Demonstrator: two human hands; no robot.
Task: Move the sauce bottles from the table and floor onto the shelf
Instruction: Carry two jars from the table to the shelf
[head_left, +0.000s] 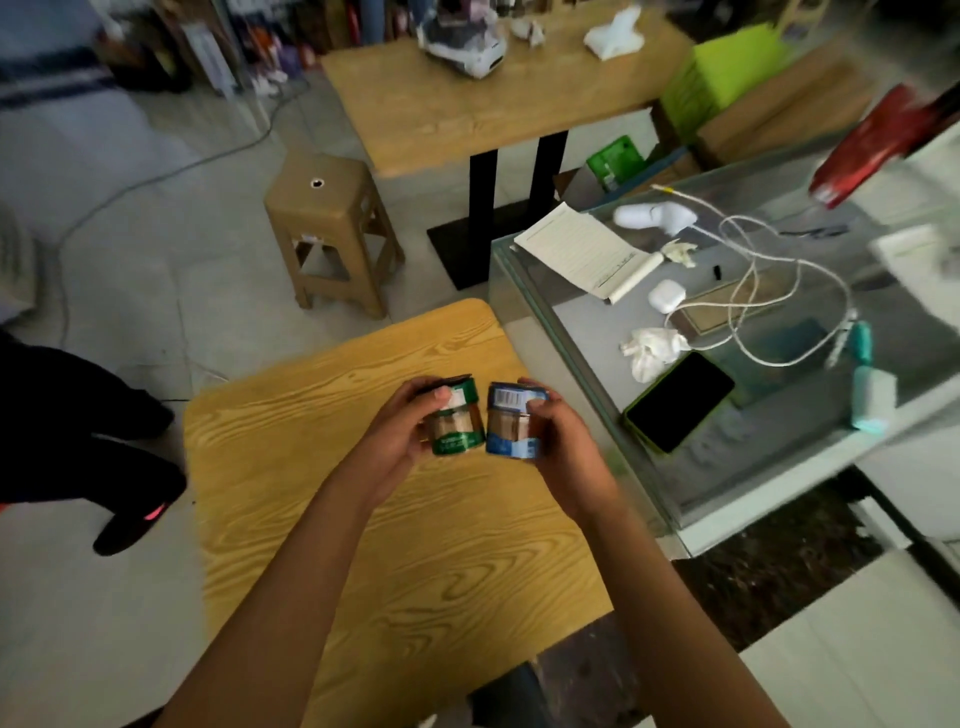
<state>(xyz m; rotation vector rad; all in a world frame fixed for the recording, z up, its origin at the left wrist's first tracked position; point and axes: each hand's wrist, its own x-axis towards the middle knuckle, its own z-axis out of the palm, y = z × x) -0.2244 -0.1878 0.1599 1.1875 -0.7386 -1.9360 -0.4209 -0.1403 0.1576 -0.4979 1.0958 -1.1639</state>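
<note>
Over the wooden table (363, 519), left hand (400, 431) grips the green-label jar (454, 421), right hand (558, 441) grips the blue-label jar (511, 423) touching at 3 o'clock; phone (678, 400) further off.

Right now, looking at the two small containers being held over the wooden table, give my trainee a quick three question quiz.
1. True or false: the left hand holds the green-labelled container.
2. What does the right hand have in its grip? A) black phone B) blue-labelled container C) white cable
3. Fill in: the black phone lies on the ____ counter.

Key: 1 true; 2 B, the blue-labelled container; 3 glass.
</note>
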